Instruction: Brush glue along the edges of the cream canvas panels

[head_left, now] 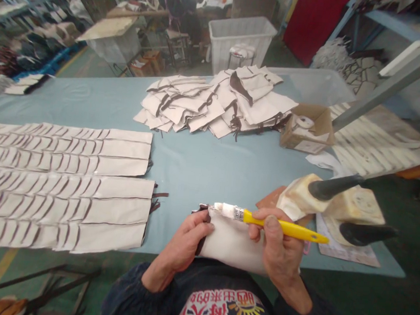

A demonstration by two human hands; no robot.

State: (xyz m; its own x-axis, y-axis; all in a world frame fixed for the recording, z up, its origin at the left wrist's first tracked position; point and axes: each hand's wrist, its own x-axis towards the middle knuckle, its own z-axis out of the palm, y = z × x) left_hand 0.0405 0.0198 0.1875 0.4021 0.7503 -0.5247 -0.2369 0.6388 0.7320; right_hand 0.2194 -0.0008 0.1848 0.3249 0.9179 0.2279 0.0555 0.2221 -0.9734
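Observation:
My right hand (279, 242) is closed round the yellow handle of a paintbrush (288, 228). Its white-coated bristles point left and lie at the top edge of a white fabric piece (235, 240) with dark edging. Pinched between the fingers of my left hand (192, 234) is the left corner of that piece, close to the brush tip. The fabric rests at the front edge of the table, against my apron. Right of my right hand stand two whitish plastic containers (360, 210) with black nozzles or handles; I cannot tell which.
Overlapping rows of white fabric pieces (119, 189) cover the table's left side. A loose heap of similar pieces (215, 99) lies at the back beside a cardboard box (308, 129). A grey metal post (396, 80) slants across the right. Beyond the table stands a white plastic bin (242, 38).

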